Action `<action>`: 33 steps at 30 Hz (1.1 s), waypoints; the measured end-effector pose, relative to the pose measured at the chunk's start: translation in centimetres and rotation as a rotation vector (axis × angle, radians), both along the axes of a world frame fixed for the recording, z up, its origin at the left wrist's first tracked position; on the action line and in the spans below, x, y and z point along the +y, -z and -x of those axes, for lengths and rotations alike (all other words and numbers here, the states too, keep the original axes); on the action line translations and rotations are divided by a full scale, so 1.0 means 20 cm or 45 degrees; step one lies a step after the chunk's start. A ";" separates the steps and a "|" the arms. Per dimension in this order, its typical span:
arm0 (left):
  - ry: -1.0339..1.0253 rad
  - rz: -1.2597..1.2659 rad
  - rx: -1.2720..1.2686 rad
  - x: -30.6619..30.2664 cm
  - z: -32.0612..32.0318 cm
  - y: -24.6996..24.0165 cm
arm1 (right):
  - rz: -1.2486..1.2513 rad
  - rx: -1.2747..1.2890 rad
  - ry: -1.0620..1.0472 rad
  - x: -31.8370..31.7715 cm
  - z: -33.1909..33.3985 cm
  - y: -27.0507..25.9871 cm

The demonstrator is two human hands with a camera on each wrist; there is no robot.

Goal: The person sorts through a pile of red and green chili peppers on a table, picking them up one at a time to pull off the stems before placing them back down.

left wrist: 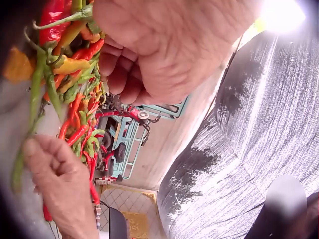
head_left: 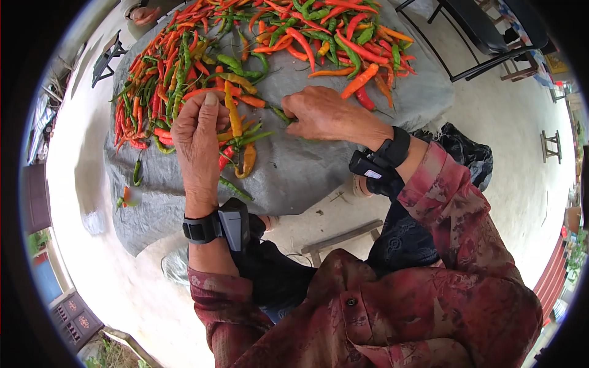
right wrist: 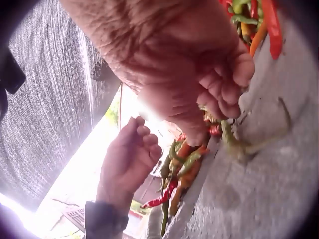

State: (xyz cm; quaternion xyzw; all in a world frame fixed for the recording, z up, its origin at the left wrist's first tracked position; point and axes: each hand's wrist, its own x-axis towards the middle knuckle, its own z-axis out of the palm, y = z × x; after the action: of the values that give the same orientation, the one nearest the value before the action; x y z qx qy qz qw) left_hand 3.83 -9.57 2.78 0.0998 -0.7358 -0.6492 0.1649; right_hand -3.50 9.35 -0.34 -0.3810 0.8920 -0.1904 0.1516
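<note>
My left hand (head_left: 199, 122) is raised over the near part of a chili heap, fingers curled and thumb against the forefinger; nothing shows in its grasp. A yellow-orange chili (head_left: 233, 113) overlaps its fingertips in the head view. My right hand (head_left: 328, 113), to the right over the grey sheet, pinches a slim green chili (left wrist: 19, 169) between thumb and fingers. In the head view only a short part of that chili shows beside the fingertips. Below the left hand's fingers lie a curved orange chili (head_left: 248, 161) and several green and red ones.
Red, orange and green chilies (head_left: 178, 73) cover the far and left side of the grey sheet (head_left: 294, 178). A second cluster (head_left: 350, 37) lies at the far right. Black chairs (head_left: 478, 30), a low wooden stool (head_left: 343, 236) and another person's hand (head_left: 144, 15) are around it.
</note>
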 end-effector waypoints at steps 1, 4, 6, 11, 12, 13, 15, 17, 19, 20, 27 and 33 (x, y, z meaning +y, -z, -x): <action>0.047 0.028 -0.009 0.00 0.00 0.00 | 0.000 0.002 -0.002 0.00 0.02 0.02; 0.109 0.068 -0.032 0.00 -0.01 0.01 | 0.054 -0.013 0.022 0.02 0.10 0.02; 0.110 0.072 -0.038 0.02 -0.01 0.01 | 0.484 -0.525 0.276 0.06 0.15 -0.08; 0.368 0.094 -0.103 0.10 -0.01 0.03 | 1.167 -1.069 0.429 0.03 0.13 -0.07; 0.375 0.096 -0.104 0.10 0.00 0.05 | 1.165 -1.073 0.414 0.01 0.12 -0.07; 0.415 0.250 -0.113 0.09 0.01 0.07 | 1.163 -1.077 0.400 0.01 0.11 -0.08; 0.405 0.378 -0.086 0.11 0.01 0.09 | 1.195 -1.056 0.393 0.00 0.10 -0.09; 0.415 0.363 -0.095 0.11 0.01 0.08 | 1.222 -1.037 0.378 0.00 0.11 -0.09; 0.424 0.346 -0.105 0.10 0.01 0.08 | 1.251 -1.049 0.423 0.01 0.12 -0.08; 0.371 0.336 -0.079 0.08 0.02 0.08 | 1.251 -1.050 0.423 0.01 0.13 -0.08; 0.089 0.213 0.054 -0.09 0.01 0.02 | 1.525 -1.001 0.565 0.15 0.25 -0.10; 0.123 0.635 -0.210 -0.12 0.00 0.04 | 2.320 -1.523 0.551 0.27 0.40 -0.05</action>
State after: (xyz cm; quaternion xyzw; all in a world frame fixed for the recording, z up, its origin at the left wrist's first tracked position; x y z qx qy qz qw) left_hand 3.91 -12.01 2.08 0.0735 -0.8879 -0.4445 0.0928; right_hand -11.51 14.74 0.56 -0.0328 0.2491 -0.9502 0.1844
